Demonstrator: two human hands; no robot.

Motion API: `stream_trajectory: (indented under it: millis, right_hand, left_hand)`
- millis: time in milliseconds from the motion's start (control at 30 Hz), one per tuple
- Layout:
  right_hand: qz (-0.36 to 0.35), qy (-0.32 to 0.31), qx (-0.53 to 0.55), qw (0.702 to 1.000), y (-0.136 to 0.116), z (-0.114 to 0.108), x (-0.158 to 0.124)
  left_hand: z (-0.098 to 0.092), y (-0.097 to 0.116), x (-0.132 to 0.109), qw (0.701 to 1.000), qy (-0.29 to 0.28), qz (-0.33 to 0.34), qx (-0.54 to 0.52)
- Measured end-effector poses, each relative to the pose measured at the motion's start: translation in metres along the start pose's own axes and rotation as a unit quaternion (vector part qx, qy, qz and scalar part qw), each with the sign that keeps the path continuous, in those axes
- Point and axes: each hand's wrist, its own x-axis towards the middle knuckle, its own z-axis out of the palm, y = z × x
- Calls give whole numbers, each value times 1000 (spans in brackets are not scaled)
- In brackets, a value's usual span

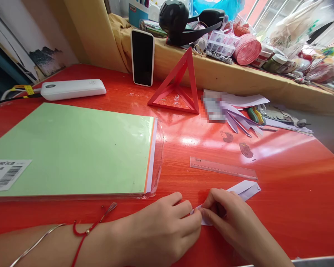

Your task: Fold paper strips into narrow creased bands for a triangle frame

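A folded strip of pale lilac paper lies slantwise on the red tabletop, its far end showing beyond my right hand. My right hand pinches the strip near its close end between thumb and forefinger. Curled up against that same end is my left hand, its fingers closed on the paper's tip; the fingertips are partly hidden. Just beyond the strip, a clear ruler rests flat.
A pack of coloured paper with green on top covers the left. Behind stand a red paper pyramid frame, a phone and a white power strip. Purple paper pieces and pliers lie at the back right, below a crowded ledge.
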Motion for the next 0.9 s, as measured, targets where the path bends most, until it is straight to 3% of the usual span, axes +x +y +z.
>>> stream_trajectory:
  millis: [300, 567, 900]
  right_hand:
    - [2, -15, 1, 1000, -4, -5, 4]
    - [-10, -2, 5, 1000, -4, -5, 4]
    - [-9, -26, 25, 999, -5, -9, 6]
  left_hand:
    - [-6, 9, 11, 995, -68, 22, 72]
    - [0, 13, 15, 995, -75, 10, 69]
    - [-5, -2, 14, 998, -57, -3, -23]
